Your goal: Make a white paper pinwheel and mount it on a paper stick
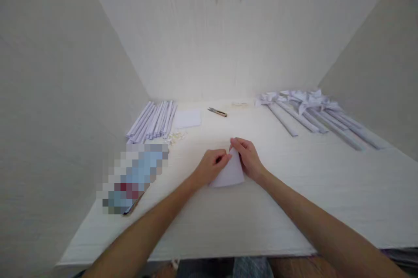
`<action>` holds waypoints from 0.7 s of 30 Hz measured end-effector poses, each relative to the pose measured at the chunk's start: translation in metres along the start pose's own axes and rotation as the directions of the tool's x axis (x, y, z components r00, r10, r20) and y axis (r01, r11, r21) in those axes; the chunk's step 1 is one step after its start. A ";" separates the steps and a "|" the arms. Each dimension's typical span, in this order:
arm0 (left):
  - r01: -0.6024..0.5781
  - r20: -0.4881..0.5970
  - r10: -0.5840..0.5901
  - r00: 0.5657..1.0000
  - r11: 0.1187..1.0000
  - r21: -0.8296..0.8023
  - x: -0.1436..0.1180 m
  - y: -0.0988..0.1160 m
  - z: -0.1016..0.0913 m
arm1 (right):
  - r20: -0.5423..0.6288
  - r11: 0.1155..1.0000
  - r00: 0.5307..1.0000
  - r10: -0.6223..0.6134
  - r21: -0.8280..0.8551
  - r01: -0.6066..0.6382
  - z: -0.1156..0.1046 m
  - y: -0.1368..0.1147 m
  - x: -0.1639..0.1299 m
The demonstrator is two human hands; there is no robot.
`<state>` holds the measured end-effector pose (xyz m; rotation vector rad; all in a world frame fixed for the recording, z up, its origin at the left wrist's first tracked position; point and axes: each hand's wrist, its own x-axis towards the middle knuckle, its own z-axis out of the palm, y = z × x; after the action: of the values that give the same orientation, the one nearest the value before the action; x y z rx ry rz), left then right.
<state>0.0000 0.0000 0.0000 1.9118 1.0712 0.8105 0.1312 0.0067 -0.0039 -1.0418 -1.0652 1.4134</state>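
Observation:
In the middle of the white table, both hands are closed on one small white sheet of paper (230,174). My left hand (210,165) pinches it from the left, thumb toward the paper's upper part. My right hand (247,156) grips the upper right edge, fingers bent around it. The sheet narrows toward the top, between the hands, and its wider lower edge hangs toward me. Its folds between the fingers are partly hidden.
Rolled paper sticks (153,120) lie at the back left beside a stack of white paper (188,118). Small pale bits (176,137) lie before it. Thread snips (217,112) rest at the back. Sticks with paper tops (313,110) lie right; a pixelated object (137,180) left.

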 end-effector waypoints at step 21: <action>0.112 0.018 -0.112 0.994 0.949 -0.295 -0.002 0.004 -0.001 | -0.129 1.000 0.992 0.009 0.006 -0.008 0.001 -0.001 0.000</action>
<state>-0.0002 -0.0024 0.0035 1.5862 0.9874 0.8533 0.1302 0.0065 -0.0026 -1.1198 -0.9634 1.3362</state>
